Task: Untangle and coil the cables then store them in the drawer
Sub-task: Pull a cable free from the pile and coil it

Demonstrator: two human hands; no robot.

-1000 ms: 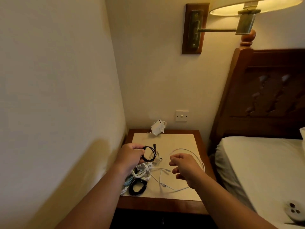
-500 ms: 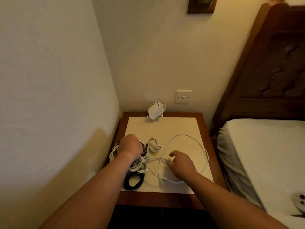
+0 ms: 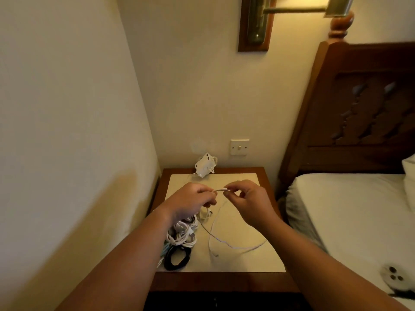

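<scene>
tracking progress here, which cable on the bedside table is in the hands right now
The long thin white cable: left hand and right hand pinch its end; the bundled white cables and coiled black cable lie unheld.

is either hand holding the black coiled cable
No, the black coiled cable lies on the nightstand while the left hand and right hand pinch a white cable.

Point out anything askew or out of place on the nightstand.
The white adapter at the back edge of the nightstand sits tilted rather than flat. At the front left, the cable heap lies tangled, not coiled.
</scene>
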